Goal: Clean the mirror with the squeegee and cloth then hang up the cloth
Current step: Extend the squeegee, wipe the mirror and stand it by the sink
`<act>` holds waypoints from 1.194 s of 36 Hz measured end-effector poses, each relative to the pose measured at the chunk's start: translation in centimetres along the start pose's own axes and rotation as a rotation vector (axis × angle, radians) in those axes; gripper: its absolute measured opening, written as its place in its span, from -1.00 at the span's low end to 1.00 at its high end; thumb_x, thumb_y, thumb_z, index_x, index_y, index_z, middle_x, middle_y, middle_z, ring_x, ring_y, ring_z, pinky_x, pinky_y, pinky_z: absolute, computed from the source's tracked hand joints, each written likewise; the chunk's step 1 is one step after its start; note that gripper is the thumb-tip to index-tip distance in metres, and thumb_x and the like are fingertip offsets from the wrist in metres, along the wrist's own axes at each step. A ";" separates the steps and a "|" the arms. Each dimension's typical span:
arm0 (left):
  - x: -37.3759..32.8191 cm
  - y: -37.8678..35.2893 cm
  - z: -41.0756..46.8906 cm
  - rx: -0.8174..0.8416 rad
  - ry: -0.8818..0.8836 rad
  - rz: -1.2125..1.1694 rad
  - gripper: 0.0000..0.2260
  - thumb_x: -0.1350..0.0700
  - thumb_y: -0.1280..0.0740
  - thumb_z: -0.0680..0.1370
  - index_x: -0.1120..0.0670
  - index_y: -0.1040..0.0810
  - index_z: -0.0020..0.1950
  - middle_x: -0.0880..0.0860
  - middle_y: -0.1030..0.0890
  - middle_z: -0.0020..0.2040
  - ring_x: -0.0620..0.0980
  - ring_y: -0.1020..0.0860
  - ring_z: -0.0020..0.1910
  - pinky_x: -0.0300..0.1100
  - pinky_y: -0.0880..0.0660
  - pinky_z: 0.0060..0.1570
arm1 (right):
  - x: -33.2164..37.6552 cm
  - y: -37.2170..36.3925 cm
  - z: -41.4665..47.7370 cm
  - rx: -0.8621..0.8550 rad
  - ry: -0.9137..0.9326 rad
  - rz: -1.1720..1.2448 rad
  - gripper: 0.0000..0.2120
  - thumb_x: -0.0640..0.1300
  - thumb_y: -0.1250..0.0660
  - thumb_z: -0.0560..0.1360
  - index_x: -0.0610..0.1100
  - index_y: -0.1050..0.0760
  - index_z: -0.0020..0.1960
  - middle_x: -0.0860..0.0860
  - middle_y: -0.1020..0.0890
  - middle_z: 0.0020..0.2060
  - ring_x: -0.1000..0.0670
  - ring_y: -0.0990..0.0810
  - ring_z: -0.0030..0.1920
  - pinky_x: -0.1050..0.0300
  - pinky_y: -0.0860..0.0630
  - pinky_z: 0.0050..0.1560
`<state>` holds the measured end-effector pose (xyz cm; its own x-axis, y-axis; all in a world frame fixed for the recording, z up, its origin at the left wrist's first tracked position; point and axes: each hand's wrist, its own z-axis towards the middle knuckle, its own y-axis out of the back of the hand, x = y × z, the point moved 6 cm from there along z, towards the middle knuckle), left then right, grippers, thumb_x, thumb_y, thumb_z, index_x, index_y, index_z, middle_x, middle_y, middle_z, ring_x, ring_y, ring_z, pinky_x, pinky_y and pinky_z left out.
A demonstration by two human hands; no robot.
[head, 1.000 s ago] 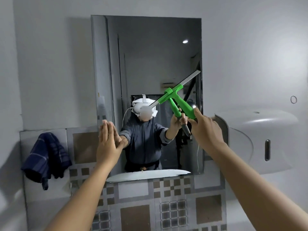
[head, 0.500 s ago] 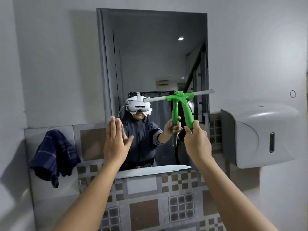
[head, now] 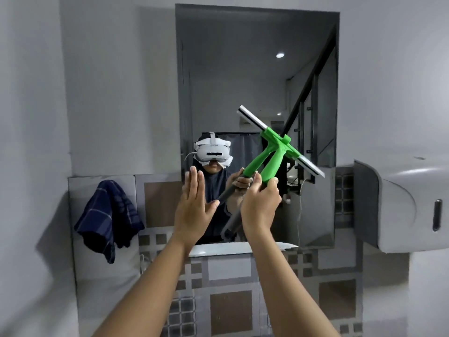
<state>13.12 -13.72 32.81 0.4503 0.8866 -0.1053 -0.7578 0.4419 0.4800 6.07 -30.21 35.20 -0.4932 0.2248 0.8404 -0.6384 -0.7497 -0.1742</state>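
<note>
Far left, a dark blue checked cloth [head: 109, 215] hangs bunched against the tiled wall panel [head: 155, 198], well apart from both hands and untouched. Next comes the left hand [head: 194, 210], raised flat with fingers straight and together, palm toward the mirror [head: 243, 69]; it holds nothing, and whether it presses on the glass or hovers just before it cannot be told. Beside it the right hand [head: 261, 207] is wrapped tight round the grey grip of the green squeegee [head: 279, 149], whose blade slants from upper left down to lower right across the lower right part of the mirror. The blade looks to lie on or very near the glass, its reflection close behind. At the far right a white dispenser [head: 401, 207] sticks out from the wall by the mirror's edge.

The step in hand seems to be the squeegee pass, with the cloth wipe and hanging left to do. The next stroke likely calls for levelling the blade, keeping it flat on the glass and drawing it evenly, clear of the dispenser.
</note>
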 end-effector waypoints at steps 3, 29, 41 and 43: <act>0.4 -0.1 0.0 0.006 -0.009 0.028 -0.18 -0.05 -0.29 0.52 0.13 0.25 0.49 0.08 0.24 0.51 0.05 0.22 0.50 -0.19 0.20 0.41 | 0.9 -1.2 -0.4 0.007 0.019 0.013 -0.68 -0.02 -0.10 0.59 -0.28 -0.36 0.14 -0.08 -0.56 -0.20 -0.13 -0.58 -0.17 0.08 -0.40 -0.26; 0.6 -1.5 -3.0 -0.033 0.089 -0.026 -0.24 0.03 -0.31 0.53 0.14 0.16 0.50 0.07 0.14 0.53 0.01 0.17 0.50 -0.12 0.08 0.45 | 3.7 -1.7 1.3 0.321 0.655 -0.740 -0.54 -0.01 -0.05 0.60 -0.17 -0.12 0.43 -0.14 -0.62 -0.02 -0.20 -0.60 -0.09 0.06 -0.34 -0.28; 0.9 -2.1 -3.4 -0.044 0.102 -0.038 -0.24 -0.01 -0.32 0.51 0.16 0.09 0.51 0.09 0.12 0.53 0.05 0.13 0.51 -0.10 0.02 0.45 | 5.1 1.3 4.0 0.287 0.861 -0.938 -0.53 0.00 -0.08 0.58 -0.18 -0.15 0.42 -0.14 -0.63 -0.08 -0.18 -0.60 -0.17 0.12 -0.27 -0.35; 1.0 -2.2 -3.3 -0.042 0.102 -0.037 -0.24 -0.02 -0.32 0.51 0.15 0.09 0.51 0.08 0.12 0.53 0.05 0.13 0.51 -0.09 -0.01 0.45 | 5.4 2.0 4.7 0.271 0.902 -0.972 -0.53 0.01 -0.08 0.57 -0.17 -0.17 0.41 -0.14 -0.64 -0.10 -0.17 -0.59 -0.23 0.14 -0.25 -0.37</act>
<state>13.69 -13.34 28.73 0.4298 0.8778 -0.2116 -0.7613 0.4783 0.4378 4.89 -33.35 41.83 -0.1925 0.9780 -0.0799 -0.8638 -0.1302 0.4867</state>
